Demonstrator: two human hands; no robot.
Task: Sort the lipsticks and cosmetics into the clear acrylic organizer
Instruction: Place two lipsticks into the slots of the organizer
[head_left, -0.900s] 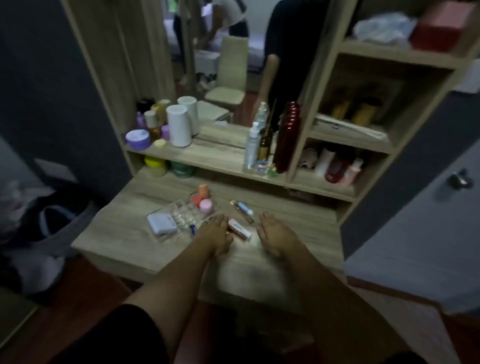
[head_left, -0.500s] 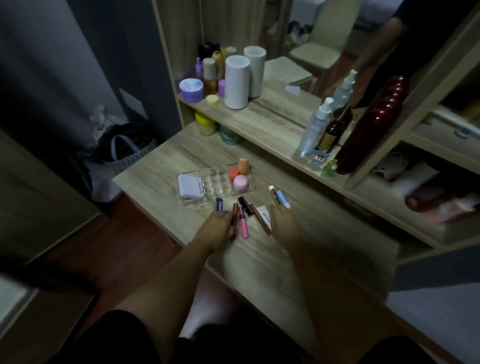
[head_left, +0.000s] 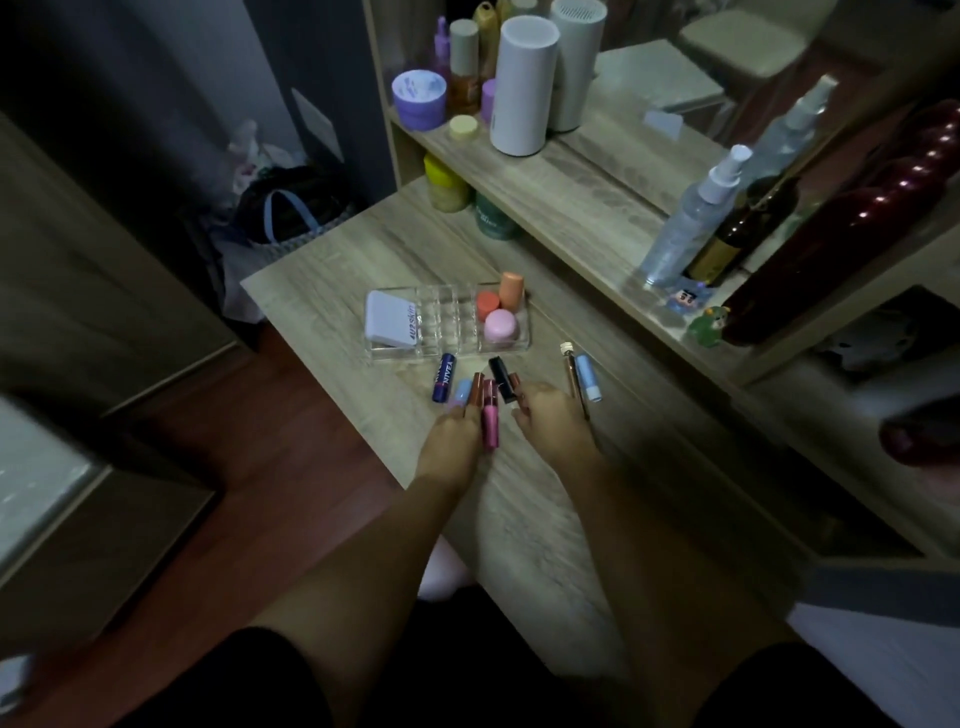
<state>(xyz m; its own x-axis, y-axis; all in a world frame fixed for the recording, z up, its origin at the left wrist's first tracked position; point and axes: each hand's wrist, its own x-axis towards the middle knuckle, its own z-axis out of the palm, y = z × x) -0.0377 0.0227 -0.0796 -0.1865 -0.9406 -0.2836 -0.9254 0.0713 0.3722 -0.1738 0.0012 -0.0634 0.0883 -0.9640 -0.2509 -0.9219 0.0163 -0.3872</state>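
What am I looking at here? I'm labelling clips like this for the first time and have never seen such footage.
There is no machine: one wide-angle camera on a person's head looks down at their two bare arms. The left hand and right hand rest on a wooden dressing table, fingertips at a small pile of lipsticks; whether either grips one is unclear. In the pile are a pink lip gloss tube, a black lipstick and a dark blue Nivea lip balm. A light blue stick lies apart to the right. Behind sits the clear acrylic organizer, holding a white compact at its left end and a pink round pot plus two orange items at its right; its middle slots look empty.
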